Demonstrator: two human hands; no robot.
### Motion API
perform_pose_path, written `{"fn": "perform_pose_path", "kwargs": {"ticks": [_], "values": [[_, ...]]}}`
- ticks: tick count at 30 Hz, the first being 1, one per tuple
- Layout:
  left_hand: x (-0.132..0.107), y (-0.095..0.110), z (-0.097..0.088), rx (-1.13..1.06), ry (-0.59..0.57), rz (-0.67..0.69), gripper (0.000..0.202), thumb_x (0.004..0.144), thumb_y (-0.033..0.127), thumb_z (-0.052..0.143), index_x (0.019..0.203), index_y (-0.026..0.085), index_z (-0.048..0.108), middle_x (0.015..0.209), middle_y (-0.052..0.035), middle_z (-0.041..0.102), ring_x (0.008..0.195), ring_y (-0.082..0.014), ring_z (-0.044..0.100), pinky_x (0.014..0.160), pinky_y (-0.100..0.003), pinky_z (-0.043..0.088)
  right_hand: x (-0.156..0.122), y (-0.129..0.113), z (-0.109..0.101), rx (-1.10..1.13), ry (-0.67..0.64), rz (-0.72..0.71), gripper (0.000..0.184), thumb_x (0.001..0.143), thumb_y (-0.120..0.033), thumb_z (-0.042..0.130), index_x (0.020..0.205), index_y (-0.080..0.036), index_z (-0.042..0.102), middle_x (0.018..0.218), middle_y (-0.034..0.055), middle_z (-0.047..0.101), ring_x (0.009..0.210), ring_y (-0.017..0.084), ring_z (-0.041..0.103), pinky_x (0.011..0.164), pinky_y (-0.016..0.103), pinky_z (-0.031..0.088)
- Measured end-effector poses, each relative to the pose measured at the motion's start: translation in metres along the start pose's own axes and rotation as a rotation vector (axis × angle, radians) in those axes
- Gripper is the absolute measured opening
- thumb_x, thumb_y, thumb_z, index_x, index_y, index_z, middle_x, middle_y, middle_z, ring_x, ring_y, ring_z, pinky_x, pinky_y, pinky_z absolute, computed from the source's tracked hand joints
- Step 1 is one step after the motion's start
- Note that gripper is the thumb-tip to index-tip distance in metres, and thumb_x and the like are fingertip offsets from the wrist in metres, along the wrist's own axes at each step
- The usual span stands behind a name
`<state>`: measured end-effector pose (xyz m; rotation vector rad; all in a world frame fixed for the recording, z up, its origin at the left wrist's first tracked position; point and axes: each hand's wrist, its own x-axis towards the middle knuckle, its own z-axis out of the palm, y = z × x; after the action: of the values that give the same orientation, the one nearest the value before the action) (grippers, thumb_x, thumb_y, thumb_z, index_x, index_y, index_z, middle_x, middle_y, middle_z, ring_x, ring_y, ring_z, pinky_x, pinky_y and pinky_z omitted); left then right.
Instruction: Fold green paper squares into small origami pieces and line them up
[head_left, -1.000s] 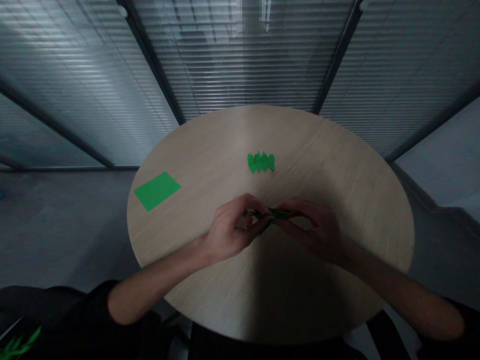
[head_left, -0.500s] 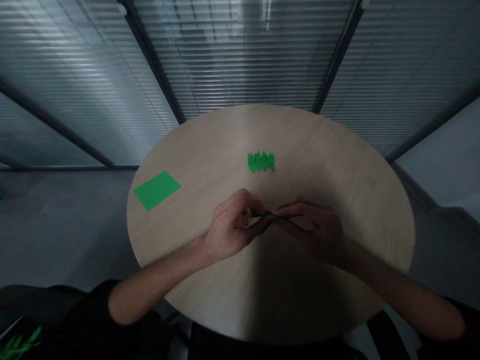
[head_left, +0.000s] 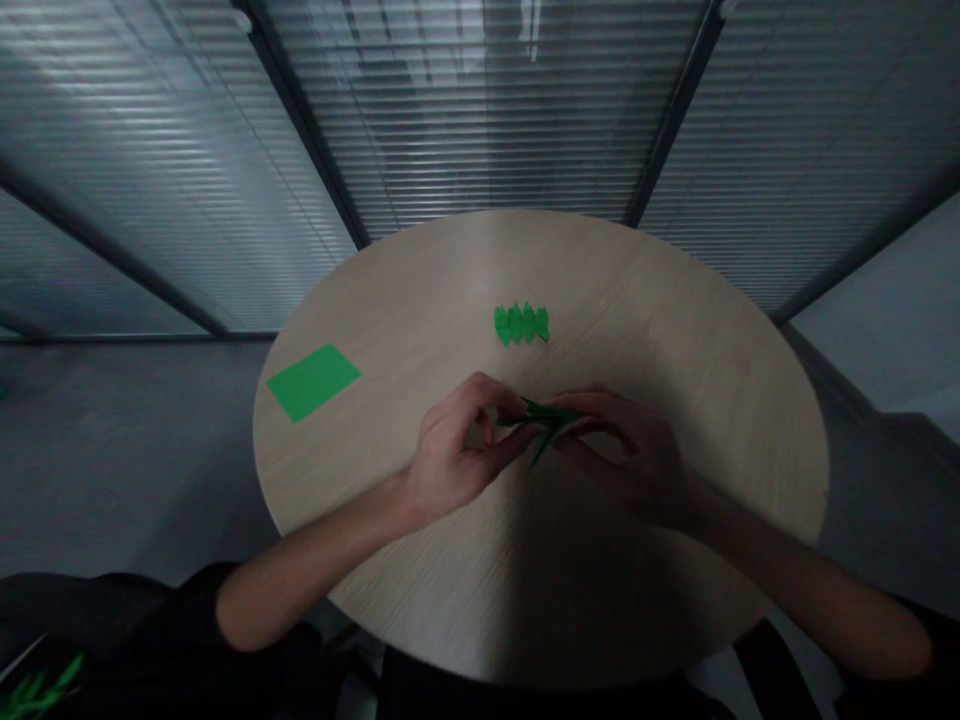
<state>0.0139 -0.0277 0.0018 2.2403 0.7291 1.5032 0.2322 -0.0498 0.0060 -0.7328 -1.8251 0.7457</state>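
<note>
Right, across the far side runs a wall of slatted blinds (head_left: pixel 465 110) behind dark slanting frames, grey and dim. In front of it sits the round pale wooden table (head_left: pixel 675 300), taking up the middle of the view.

Two bare forearms come in from the near edge, out of dark sleeves (head_left: pixel 150 620), and meet over the near-centre of the table. The left hand (head_left: pixel 457 455) comes in from the left with its knuckles up and its fingers curled. Its grip is pressed together, thumb and fingertips pinching the left end of a folded green paper (head_left: pixel 547 420). The right hand (head_left: pixel 637 455) comes in from the right and mirrors it, its grip pinched shut on the right end of the same piece. Whether the hands rest on the wood or hang just above it, I cannot tell.

Over on the far left of the table lies a flat green sheet (head_left: pixel 313 381), a plain rectangle set at a slant, well apart from both hands. Farther in, just beyond the hands and a touch to the right of centre, lies a pleated green piece (head_left: pixel 521 324), a short row with zigzag edges, lying flat on the wood.

And the smallest of the lot, the folded green paper itself: it is narrow and dark green, held between the two hands, with a thin pointed tip sticking down towards the near side.

Down in the near left corner, off the table, a bit of green scrap (head_left: pixel 37 688) shows against the dark cloth.
</note>
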Motion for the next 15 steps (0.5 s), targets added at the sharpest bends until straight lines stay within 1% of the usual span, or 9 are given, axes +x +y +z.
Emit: {"fn": "perform_pose_path", "kwargs": {"ticks": [2,4,6,8,10,12,13,15], "values": [[0.000,0.000,0.000,-0.015,0.009,-0.017,0.019,0.091,0.016,0.078,0.102,0.018,0.062,0.088,-0.0019,0.068,0.062,-0.0086,0.060,0.052,-0.020,0.050,-0.001,0.001,0.000,0.013,-0.007,0.032,0.043,0.092,-0.008,0.070,0.130,-0.026,0.066,0.112,0.0037,0.075,0.089,0.013,0.078,0.078,0.024,0.068],[-0.001,0.001,0.001,-0.062,0.006,-0.066,0.021,0.090,0.015,0.078,0.103,0.019,0.062,0.089,-0.0022,0.068,0.068,-0.0099,0.064,0.055,-0.019,0.053,-0.001,0.003,0.002,0.011,-0.013,0.040,0.047,0.091,-0.007,0.069,0.133,-0.026,0.063,0.109,0.0034,0.076,0.088,0.014,0.078,0.078,0.025,0.068],[-0.001,0.002,0.004,-0.159,0.007,-0.165,0.020,0.092,0.015,0.075,0.104,0.019,0.061,0.090,-0.0018,0.067,0.071,-0.0103,0.065,0.057,-0.018,0.056,-0.002,0.006,0.004,0.000,-0.014,0.040,0.049,0.091,-0.010,0.071,0.135,-0.026,0.060,0.110,0.0043,0.076,0.089,0.016,0.078,0.078,0.028,0.069],[0.000,0.003,0.008,-0.346,-0.002,-0.309,0.017,0.096,0.019,0.071,0.106,0.020,0.057,0.088,-0.0002,0.064,0.066,-0.0089,0.064,0.055,-0.017,0.057,-0.004,0.010,0.006,-0.028,-0.010,0.023,0.050,0.090,-0.015,0.076,0.136,-0.026,0.059,0.112,0.0057,0.074,0.090,0.018,0.077,0.076,0.030,0.070],[0.002,0.003,0.011,-0.588,-0.047,-0.464,0.018,0.099,0.024,0.066,0.111,0.022,0.053,0.090,0.0003,0.063,0.061,-0.0087,0.063,0.051,-0.018,0.059,-0.005,0.013,0.006,-0.079,-0.005,-0.016,0.048,0.090,-0.021,0.078,0.133,-0.025,0.060,0.115,0.0068,0.071,0.093,0.019,0.076,0.074,0.031,0.070],[0.005,0.002,0.012,-0.749,-0.124,-0.575,0.024,0.099,0.029,0.067,0.115,0.022,0.050,0.094,-0.0008,0.063,0.061,-0.0099,0.065,0.049,-0.020,0.062,-0.006,0.014,0.006,-0.130,-0.004,-0.052,0.043,0.091,-0.022,0.078,0.130,-0.025,0.061,0.116,0.0070,0.069,0.093,0.019,0.075,0.073,0.032,0.069],[0.006,0.002,0.012,-0.791,-0.157,-0.610,0.026,0.099,0.030,0.068,0.116,0.022,0.050,0.094,-0.0012,0.064,0.062,-0.0101,0.065,0.050,-0.020,0.063,-0.006,0.014,0.005,-0.148,-0.005,-0.065,0.041,0.091,-0.022,0.078,0.129,-0.025,0.062,0.115,0.0068,0.068,0.092,0.019,0.074,0.073,0.031,0.068],[0.006,0.002,0.012,-0.818,-0.182,-0.649,0.027,0.098,0.030,0.069,0.115,0.022,0.050,0.092,-0.0010,0.064,0.062,-0.0095,0.064,0.050,-0.019,0.062,-0.006,0.012,0.003,-0.169,0.004,-0.088,0.038,0.093,-0.020,0.075,0.128,-0.025,0.062,0.113,0.0063,0.069,0.090,0.018,0.073,0.071,0.030,0.067]]}}
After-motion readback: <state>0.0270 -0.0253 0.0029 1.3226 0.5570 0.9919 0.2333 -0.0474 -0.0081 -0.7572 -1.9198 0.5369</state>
